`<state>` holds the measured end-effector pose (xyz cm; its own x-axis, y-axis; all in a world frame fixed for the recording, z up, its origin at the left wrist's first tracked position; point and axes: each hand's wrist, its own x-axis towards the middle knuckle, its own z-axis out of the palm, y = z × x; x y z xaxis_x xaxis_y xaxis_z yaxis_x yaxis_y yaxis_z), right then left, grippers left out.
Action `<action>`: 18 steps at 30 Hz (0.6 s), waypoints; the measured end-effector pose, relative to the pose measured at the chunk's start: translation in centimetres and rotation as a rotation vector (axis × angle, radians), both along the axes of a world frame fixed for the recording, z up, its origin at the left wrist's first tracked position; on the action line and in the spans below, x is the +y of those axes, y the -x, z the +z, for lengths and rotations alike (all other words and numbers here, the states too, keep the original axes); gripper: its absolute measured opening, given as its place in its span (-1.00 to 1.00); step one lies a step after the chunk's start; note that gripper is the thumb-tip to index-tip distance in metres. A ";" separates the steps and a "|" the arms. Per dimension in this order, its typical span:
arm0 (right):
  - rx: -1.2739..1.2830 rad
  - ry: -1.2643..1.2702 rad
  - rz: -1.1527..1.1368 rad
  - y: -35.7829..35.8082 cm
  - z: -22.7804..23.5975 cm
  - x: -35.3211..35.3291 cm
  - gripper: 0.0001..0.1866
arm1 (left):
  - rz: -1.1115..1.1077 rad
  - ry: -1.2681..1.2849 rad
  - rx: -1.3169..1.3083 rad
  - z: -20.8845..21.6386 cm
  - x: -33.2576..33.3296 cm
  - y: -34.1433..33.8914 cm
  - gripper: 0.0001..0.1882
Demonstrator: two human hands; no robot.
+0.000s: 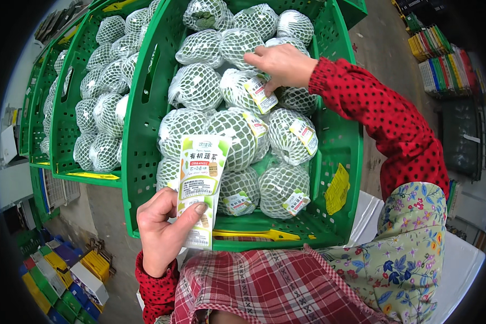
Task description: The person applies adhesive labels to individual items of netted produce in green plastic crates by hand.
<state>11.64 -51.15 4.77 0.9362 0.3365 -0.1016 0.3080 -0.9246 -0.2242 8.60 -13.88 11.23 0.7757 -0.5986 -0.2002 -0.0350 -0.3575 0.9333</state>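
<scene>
Crowding a green crate (337, 127), netted vegetables (194, 86); in neighbouring crates (65, 146), apparently likewise.

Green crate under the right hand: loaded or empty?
Loaded: net-wrapped green produce fills much of the green crate, several pieces bearing labels.

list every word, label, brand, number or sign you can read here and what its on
Wording isn't copied out here, only where it stands:
Label strip in the left hand: large dark print, a red band with pale print, smaller lines below.
White, green-edged label by the right hand: fine print too small to read.
Label on netted produce at right: fine print too small.
Yellow tag: marks too faint.
</scene>
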 end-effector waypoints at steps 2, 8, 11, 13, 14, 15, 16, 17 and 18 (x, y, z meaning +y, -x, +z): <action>-0.032 -0.001 0.017 0.5 0.4 0.8 -0.28 | 0.030 0.035 0.034 0.2 0.1 0.0 -0.89; 0.302 -0.199 -0.019 0.8 0.2 1.5 -0.38 | 0.103 0.136 0.095 0.2 -0.9 -0.2 -0.93; 0.254 -0.725 -0.146 0.4 5.2 5.0 -0.49 | 0.065 0.072 -0.040 0.4 -0.1 -0.4 -0.91; 0.107 -1.008 -0.138 3.2 7.0 8.1 -0.55 | 0.043 0.028 0.023 0.5 -0.4 -0.6 -0.90; 0.046 -1.048 -0.074 3.7 7.1 10.0 -0.60 | 0.035 0.012 -0.092 0.5 -0.2 -0.2 -0.89; 0.117 -1.062 -0.093 4.2 7.3 11.4 -0.66 | 0.014 0.005 -0.208 0.4 0.0 -0.1 -0.87; 0.143 -1.067 -0.142 4.7 7.3 12.2 -0.69 | -0.018 0.009 -0.320 0.2 -0.3 -0.1 -0.86; 0.110 -1.061 -0.129 5.1 6.8 12.6 -0.70 | -0.006 -0.054 -0.437 0.7 -0.6 -0.2 -0.81; 0.080 -1.054 -0.116 5.6 6.5 12.6 -0.71 | -0.042 -0.103 -0.639 1.2 -1.0 -0.5 -0.79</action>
